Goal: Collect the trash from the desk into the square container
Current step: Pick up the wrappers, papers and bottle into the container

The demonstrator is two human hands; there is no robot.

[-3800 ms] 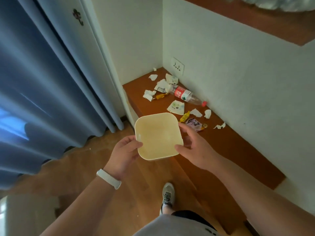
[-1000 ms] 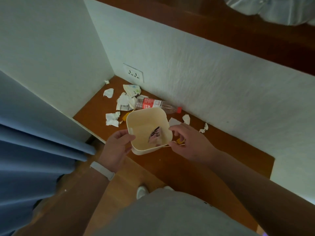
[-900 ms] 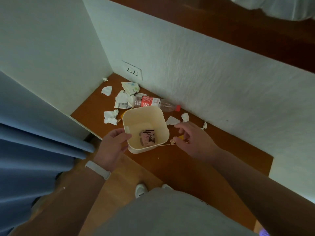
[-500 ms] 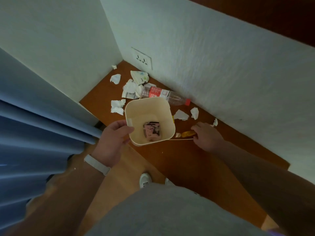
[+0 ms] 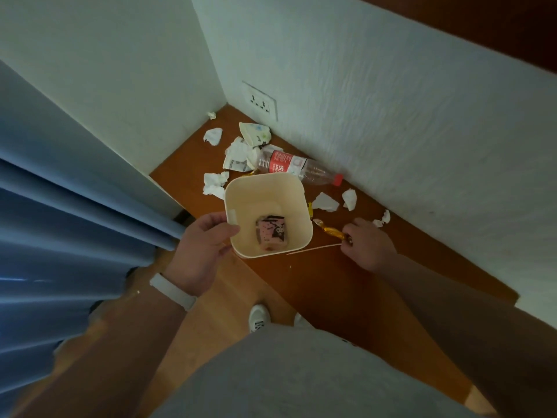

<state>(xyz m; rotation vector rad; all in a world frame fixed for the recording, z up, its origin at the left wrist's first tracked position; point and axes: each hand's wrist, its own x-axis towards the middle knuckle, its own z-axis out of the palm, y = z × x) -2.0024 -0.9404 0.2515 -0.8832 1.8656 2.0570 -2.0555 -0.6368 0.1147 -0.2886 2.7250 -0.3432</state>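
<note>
My left hand [image 5: 201,248] grips the near-left rim of the cream square container [image 5: 297,203], held over the brown desk [image 5: 331,276]. A pink wrapper [image 5: 271,236] lies inside it. My right hand [image 5: 366,242] pinches a yellow candy wrapper [image 5: 330,231] and a thin wooden stick [image 5: 313,249] just right of the container. Further trash lies on the desk: a plastic bottle [image 5: 297,168] with a red label and cap, a crushed paper cup [image 5: 254,133] and several crumpled white paper scraps [image 5: 325,202].
White walls close the desk's far corner, with a socket plate [image 5: 259,100] on the right one. A blue curtain [image 5: 69,224] hangs at the left. My shoe [image 5: 259,317] stands on the wooden floor below the desk's front edge.
My right hand dropped the pink wrapper into the container, then moved right to the desk and took hold of the yellow candy wrapper and the stick. The left hand keeps holding the container.
</note>
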